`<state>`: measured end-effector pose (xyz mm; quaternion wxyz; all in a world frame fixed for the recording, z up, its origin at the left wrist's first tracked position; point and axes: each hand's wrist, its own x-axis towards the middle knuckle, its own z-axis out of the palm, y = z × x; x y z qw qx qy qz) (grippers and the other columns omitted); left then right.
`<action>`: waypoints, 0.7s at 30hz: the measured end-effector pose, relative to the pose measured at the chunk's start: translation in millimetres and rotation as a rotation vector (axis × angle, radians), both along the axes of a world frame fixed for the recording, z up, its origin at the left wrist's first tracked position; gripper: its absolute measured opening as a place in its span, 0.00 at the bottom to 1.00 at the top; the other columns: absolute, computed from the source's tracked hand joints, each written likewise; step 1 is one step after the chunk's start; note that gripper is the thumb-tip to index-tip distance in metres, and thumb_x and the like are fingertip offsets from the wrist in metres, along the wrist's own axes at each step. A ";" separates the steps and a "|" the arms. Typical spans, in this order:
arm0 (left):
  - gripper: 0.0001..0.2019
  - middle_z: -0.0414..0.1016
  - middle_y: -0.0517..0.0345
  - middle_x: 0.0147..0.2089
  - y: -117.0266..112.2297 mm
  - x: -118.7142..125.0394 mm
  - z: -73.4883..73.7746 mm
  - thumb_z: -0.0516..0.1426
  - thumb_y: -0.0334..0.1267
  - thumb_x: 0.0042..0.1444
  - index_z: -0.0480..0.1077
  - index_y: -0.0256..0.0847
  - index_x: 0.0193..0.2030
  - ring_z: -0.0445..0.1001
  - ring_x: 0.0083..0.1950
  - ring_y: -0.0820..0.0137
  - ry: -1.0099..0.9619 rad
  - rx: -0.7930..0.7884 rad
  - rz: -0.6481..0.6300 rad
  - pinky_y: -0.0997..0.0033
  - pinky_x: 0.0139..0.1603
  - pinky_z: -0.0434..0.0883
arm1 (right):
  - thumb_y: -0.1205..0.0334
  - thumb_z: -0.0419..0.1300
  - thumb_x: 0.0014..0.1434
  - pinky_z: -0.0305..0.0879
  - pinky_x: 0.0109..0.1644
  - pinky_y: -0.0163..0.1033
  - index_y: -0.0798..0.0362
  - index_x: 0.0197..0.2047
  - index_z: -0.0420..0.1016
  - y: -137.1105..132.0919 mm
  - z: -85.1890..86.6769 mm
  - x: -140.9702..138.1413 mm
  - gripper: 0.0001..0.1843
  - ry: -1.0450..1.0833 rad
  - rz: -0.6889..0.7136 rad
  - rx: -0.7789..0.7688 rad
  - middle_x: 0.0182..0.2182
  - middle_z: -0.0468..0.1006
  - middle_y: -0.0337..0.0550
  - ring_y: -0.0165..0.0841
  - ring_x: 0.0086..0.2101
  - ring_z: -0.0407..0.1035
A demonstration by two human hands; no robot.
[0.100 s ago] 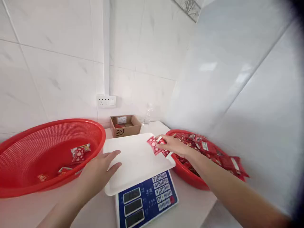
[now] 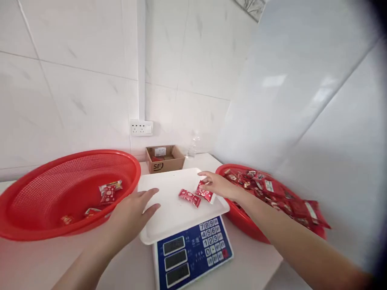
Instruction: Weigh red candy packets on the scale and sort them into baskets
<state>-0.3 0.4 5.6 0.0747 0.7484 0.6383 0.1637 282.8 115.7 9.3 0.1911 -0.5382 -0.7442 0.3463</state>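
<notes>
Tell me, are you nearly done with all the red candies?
Not nearly. A few packets already lie in the left basket. One packet lies on the scale's white tray, and the right hand holds another there; the left hand rests at the tray's edge. The right basket is full of packets.

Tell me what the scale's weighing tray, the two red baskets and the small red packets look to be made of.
Weighing tray: smooth matte white plastic, judging by its rounded moulded rim. Left basket and right basket: glossy red plastic; the left one shows a fine mesh wall. Packets, one lying on the tray and one under the right hand: shiny printed film, probably plastic, with crimped ends.
</notes>
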 end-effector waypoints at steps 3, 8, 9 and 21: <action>0.21 0.75 0.51 0.53 -0.9 -1.4 2.4 0.46 0.46 0.62 0.65 0.47 0.60 0.74 0.52 0.57 -0.003 0.015 -0.016 0.58 0.49 0.71 | 0.66 0.60 0.53 0.68 0.47 0.41 0.54 0.60 0.59 3.8 -11.7 -3.0 0.31 -0.025 -0.041 0.017 0.48 0.74 0.51 0.33 0.41 0.72; 0.22 0.74 0.52 0.53 -2.6 -3.3 2.7 0.46 0.47 0.62 0.63 0.48 0.61 0.73 0.53 0.57 -0.008 -0.010 -0.002 0.57 0.48 0.71 | 0.63 0.55 0.57 0.63 0.55 0.42 0.51 0.54 0.68 -3.4 2.1 31.2 0.21 -0.177 -0.079 0.222 0.51 0.74 0.48 0.35 0.48 0.70; 0.22 0.74 0.53 0.54 -2.2 -3.5 2.3 0.46 0.47 0.62 0.63 0.48 0.61 0.73 0.53 0.57 -0.007 -0.011 0.002 0.57 0.49 0.71 | 0.63 0.54 0.57 0.62 0.56 0.43 0.51 0.53 0.69 -6.6 7.8 43.8 0.19 -0.222 -0.107 0.257 0.51 0.74 0.48 0.36 0.49 0.69; 0.24 0.74 0.51 0.55 2.7 0.9 -8.2 0.44 0.48 0.61 0.63 0.48 0.61 0.72 0.54 0.55 0.023 -0.058 -0.016 0.56 0.48 0.71 | 0.70 0.57 0.44 0.65 0.52 0.43 0.45 0.56 0.71 -52.7 -10.8 122.7 0.33 -0.509 0.030 -0.027 0.56 0.70 0.43 0.42 0.51 0.68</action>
